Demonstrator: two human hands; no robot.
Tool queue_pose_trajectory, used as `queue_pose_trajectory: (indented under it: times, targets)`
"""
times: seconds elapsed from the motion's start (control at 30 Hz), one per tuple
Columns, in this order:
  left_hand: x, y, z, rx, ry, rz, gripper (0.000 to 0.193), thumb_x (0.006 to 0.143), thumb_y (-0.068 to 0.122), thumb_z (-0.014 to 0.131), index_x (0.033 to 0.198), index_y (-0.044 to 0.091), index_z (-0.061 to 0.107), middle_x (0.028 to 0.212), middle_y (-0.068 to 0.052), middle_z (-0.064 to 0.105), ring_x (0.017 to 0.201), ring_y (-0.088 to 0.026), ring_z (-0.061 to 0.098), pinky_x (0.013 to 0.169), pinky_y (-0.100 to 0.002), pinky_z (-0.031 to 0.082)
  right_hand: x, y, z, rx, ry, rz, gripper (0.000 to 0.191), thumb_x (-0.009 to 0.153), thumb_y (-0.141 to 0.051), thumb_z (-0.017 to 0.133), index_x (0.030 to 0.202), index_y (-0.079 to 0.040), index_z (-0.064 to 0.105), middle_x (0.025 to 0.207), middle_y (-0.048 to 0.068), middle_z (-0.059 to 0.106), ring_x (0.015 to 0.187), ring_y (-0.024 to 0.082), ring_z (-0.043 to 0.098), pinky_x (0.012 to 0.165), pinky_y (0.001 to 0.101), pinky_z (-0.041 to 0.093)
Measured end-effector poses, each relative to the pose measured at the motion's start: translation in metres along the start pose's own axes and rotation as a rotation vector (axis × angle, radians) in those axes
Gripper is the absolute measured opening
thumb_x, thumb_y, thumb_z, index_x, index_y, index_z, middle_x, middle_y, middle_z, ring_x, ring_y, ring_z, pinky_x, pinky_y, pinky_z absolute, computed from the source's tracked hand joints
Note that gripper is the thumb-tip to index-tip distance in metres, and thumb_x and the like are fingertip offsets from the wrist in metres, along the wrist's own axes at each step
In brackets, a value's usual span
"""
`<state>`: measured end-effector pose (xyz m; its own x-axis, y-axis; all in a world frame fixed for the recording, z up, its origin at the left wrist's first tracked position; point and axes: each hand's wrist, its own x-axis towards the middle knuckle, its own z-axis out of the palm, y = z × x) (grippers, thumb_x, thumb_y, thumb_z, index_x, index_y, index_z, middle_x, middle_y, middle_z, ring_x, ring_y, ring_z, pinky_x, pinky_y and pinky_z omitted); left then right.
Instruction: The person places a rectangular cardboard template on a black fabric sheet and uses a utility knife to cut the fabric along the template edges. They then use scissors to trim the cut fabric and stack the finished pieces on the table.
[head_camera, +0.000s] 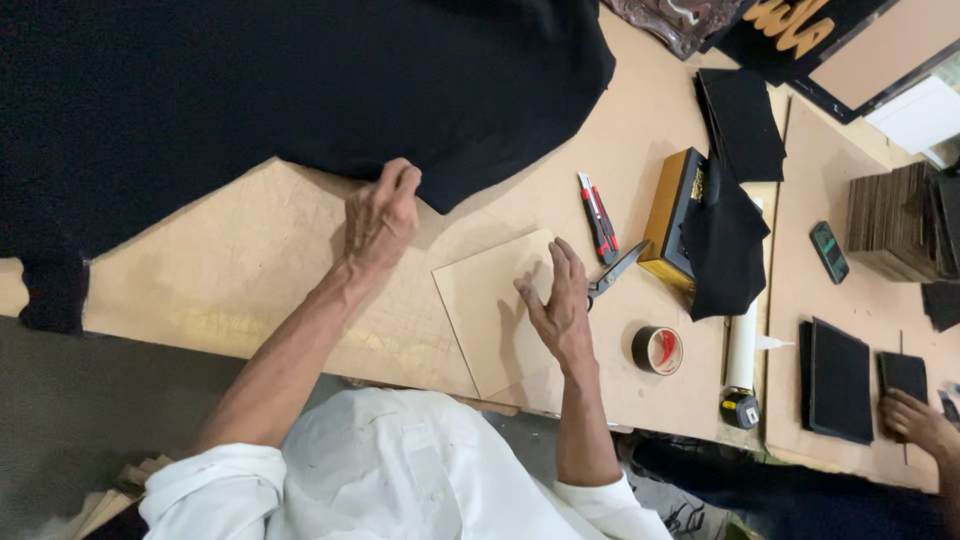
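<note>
Left hand (380, 215): knuckles up, fingers curled and pressed together, fingertips on the edge of the large black fabric (300, 90) where a corner of it juts down over the brown worktable (250, 270). Whether the edge is pinched or only pressed cannot be told. The fabric covers the far left half of the table and hangs off its left edge.

Right hand (560, 305): fingers spread, palm down, resting flat on the upper right part of a square tan board (490, 310). The board lies tilted on the table, its near corner at the table's near edge, just clear of the fabric's corner.

Around the right hand: scissors (612, 272) lie just beyond the fingertips, tips pointing away to the right. A red utility knife (598, 215) lies beside them, further up. A roll of dark tape (657, 350) sits near the wrist. A gold-sided box (672, 215) stands right of the knife with black cloth (725, 240) draped over it. A white tube (742, 345) and a tape measure (740, 408) lie next to the roll.

Far right: another person's hand (915, 420) rests on small black panels (840, 380). A stack of brown boards (890, 220) sits beyond.
</note>
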<state>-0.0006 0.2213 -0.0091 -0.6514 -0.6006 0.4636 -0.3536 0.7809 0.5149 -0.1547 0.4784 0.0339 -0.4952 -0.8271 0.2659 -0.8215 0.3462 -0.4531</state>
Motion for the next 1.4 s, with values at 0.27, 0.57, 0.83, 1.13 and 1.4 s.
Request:
queue_pose_trajectory:
  times: [0.27, 0.57, 0.83, 1.13, 1.4]
  targets:
    - [-0.005, -0.008, -0.042, 0.229, 0.428, 0.197, 0.077, 0.078, 0.042, 0.098, 0.118, 0.006, 0.043, 0.103, -0.011, 0.047, 0.095, -0.028, 0.054, 0.080, -0.048, 0.042, 0.065, -0.010, 0.034, -0.139, 0.050, -0.140, 0.084, 0.082, -0.021, 0.077, 0.149, 0.007, 0.035, 0.154, 0.028, 0.036, 0.141, 0.045, 0.038, 0.114, 0.0529, 0.033]
    - [-0.051, -0.096, -0.131, 0.289, 0.527, 0.202, 0.031, 0.087, 0.010, 0.065, 0.113, 0.005, 0.049, 0.109, -0.013, 0.044, 0.102, -0.028, 0.051, 0.084, -0.044, 0.048, 0.117, 0.004, 0.083, -0.279, 0.064, -0.256, 0.064, 0.088, -0.020, 0.072, 0.142, 0.001, 0.047, 0.155, 0.023, 0.040, 0.144, 0.038, 0.039, 0.119, 0.0519, 0.029]
    - [-0.105, -0.101, -0.208, 0.518, 0.458, 0.086, 0.046, 0.077, 0.001, 0.067, 0.120, -0.006, 0.052, 0.121, -0.022, 0.045, 0.101, -0.033, 0.054, 0.071, -0.037, 0.047, 0.138, 0.031, 0.092, -0.146, -0.157, -0.409, 0.049, 0.088, -0.012, 0.066, 0.135, -0.003, 0.059, 0.140, 0.019, 0.054, 0.131, 0.036, 0.049, 0.109, 0.0471, 0.039]
    - [-0.139, -0.114, -0.233, 0.619, 0.298, 0.042, 0.030, 0.081, -0.017, 0.058, 0.109, -0.009, 0.062, 0.118, -0.017, 0.056, 0.111, -0.028, 0.064, 0.094, -0.034, 0.061, 0.160, 0.009, 0.072, -0.397, -0.131, -0.613, 0.010, 0.089, -0.002, 0.060, 0.099, -0.001, 0.062, 0.103, 0.016, 0.057, 0.104, 0.033, 0.055, 0.098, 0.0453, 0.043]
    - [-0.242, -0.139, -0.263, 0.775, -0.206, -0.056, 0.030, 0.098, -0.004, 0.067, 0.129, 0.000, 0.066, 0.120, -0.015, 0.061, 0.094, -0.019, 0.063, 0.084, -0.027, 0.057, 0.082, -0.022, -0.011, -0.461, -0.187, -0.654, 0.013, 0.088, 0.000, 0.060, 0.101, 0.000, 0.062, 0.114, 0.014, 0.060, 0.111, 0.029, 0.057, 0.120, 0.0533, 0.031]
